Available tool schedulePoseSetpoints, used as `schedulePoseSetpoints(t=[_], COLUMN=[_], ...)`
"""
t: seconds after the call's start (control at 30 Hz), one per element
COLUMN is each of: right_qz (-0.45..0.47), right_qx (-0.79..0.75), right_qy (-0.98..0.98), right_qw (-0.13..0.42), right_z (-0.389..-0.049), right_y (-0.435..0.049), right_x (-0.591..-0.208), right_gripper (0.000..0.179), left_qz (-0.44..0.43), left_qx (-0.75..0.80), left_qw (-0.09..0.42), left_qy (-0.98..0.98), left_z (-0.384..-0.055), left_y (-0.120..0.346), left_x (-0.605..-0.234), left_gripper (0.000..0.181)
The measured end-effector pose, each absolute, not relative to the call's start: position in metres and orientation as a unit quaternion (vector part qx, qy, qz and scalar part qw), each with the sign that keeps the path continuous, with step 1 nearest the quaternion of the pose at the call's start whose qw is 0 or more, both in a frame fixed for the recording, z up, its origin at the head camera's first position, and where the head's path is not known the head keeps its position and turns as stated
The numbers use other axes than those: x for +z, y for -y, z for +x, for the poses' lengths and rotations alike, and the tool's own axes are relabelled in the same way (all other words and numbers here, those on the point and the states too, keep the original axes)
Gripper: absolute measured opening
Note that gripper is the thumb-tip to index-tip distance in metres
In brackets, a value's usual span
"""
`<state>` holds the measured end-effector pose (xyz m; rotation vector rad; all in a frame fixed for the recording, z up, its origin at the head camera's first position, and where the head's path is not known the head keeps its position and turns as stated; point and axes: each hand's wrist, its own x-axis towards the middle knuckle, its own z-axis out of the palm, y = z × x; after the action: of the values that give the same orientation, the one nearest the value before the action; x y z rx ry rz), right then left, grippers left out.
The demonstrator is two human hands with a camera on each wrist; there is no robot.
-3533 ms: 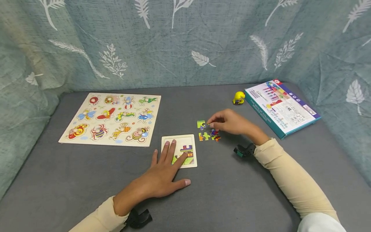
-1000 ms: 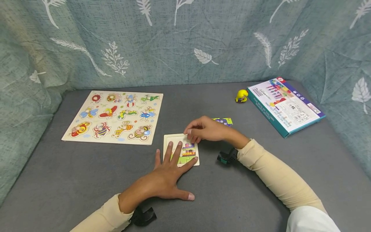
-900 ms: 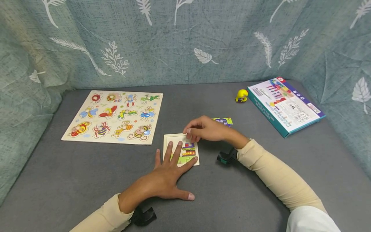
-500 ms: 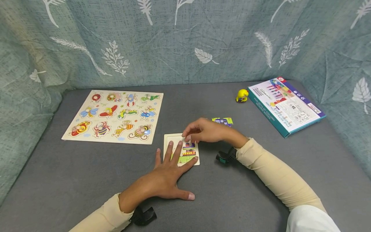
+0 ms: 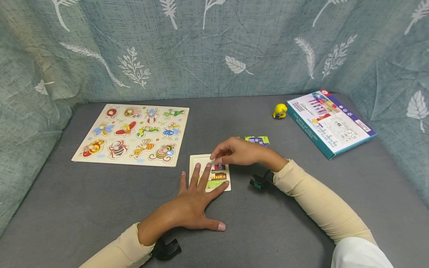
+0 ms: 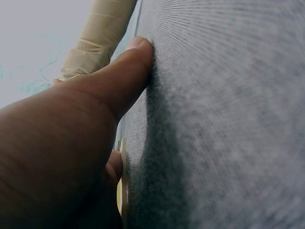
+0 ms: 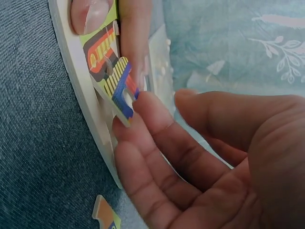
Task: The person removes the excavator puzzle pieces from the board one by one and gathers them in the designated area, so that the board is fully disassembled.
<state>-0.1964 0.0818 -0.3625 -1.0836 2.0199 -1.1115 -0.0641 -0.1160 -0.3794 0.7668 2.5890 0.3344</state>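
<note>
A small wooden puzzle tray point(image 5: 200, 159) lies on the grey cloth, partly filled with colourful pieces. My left hand point(image 5: 189, 208) rests across its lower left, fingers spread, thumb on the cloth. My right hand point(image 5: 239, 150) is at the tray's upper right, fingers bent. In the right wrist view its fingertips touch the edge of a purple puzzle piece point(image 7: 119, 90) with a yellow-and-black striped band. That piece stands tilted up from the tray, and the thumb point(image 7: 190, 102) is apart from it. Green pieces point(image 5: 212, 184) fill the tray's bottom; my left fingers cover part of them.
Loose purple-and-green puzzle pieces point(image 5: 257, 140) lie behind my right hand, which hides others. A large insect peg puzzle board point(image 5: 130, 136) lies at the left. A yellow toy point(image 5: 279, 111) and a flat teal-edged box point(image 5: 331, 123) are at the back right.
My right hand has moved left from the loose pieces to the tray's upper right, where its fingers have shifted slightly in the last second. My left hand has stayed on the tray.
</note>
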Motion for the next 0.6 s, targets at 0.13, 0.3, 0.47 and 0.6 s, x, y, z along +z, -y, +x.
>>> schedulePoseSetpoints(t=[0.13, 0.3, 0.47, 0.6], right_qz=[-0.415, -0.427, -0.428, -0.431], right_qx=[-0.4, -0.384, -0.359, -0.347], right_qy=[-0.764, -0.761, -0.775, -0.782], right_qw=[0.29, 0.302, 0.296, 0.287], right_z=[-0.1959, -0.1956, -0.1951, -0.1951], right_y=[-0.0817, -0.0802, -0.0778, -0.0768], right_x=[-0.3631, -0.3651, -0.3651, -0.3646], right_gripper=[0.02, 0.017, 0.014, 0.014], left_qz=[0.275, 0.275, 0.271, 0.27], left_qx=[0.116, 0.118, 0.116, 0.117], left_qw=[0.207, 0.208, 0.204, 0.206], left_qy=[-0.932, -0.931, -0.933, -0.933], left_z=[-0.0637, -0.0628, -0.0623, -0.0624], left_y=[0.1158, 0.1159, 0.1161, 0.1165], left_x=[-0.3801, -0.381, -0.3817, -0.3813], left_gripper=[0.104, 0.103, 0.103, 0.104])
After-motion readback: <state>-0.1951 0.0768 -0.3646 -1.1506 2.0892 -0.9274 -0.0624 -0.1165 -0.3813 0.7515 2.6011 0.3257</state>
